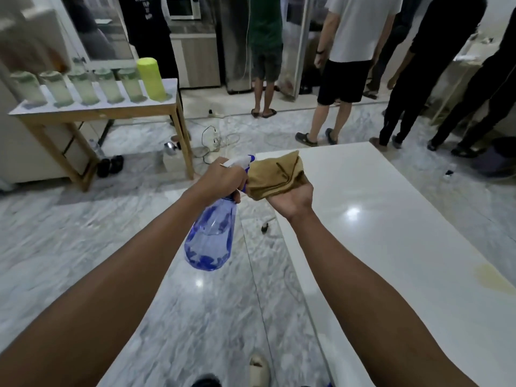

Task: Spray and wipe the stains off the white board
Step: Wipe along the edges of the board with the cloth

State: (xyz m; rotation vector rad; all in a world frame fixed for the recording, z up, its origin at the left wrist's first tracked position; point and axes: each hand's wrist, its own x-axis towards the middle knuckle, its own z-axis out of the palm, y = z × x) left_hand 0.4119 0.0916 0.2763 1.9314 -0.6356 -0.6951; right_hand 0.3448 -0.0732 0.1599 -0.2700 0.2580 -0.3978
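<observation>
Two hands: both bare forearms reach forward from the bottom corners and meet over the near end of a white board (391, 247).
Hidden: the fingers of the right hand (293, 198) lie under a folded brown cloth (276, 174), so only the upturned palm and thumb base show; their curl cannot be made out.
Cut off: the board runs out of view at the right and bottom edges; the people standing at the back are cropped at the chest or waist.
Hard to make out: the row of pale jars (81, 86) on the wooden side table (97, 111) is blurred, and their green bands cannot be read.
Left hand: the left hand (223, 178) is wrapped tightly around the neck of a blue spray bottle (212, 236), back of the hand up, fingers closed at the trigger.
Bottle: it hangs tilted, base toward the camera, white and blue nozzle (243, 161) pointing at the cloth and almost touching it.
Cloth: it rests in the open palm, held above the board's near left corner.
Stain: a yellowish patch (492, 277) sits on the board near the right edge, well apart from both hands.
Writing: white lettering on a dark shirt (145, 12) at the top is too blurred to read.
Floor: grey-veined marble (83, 233), with cables and a power strip (216, 114) beyond the board.
</observation>
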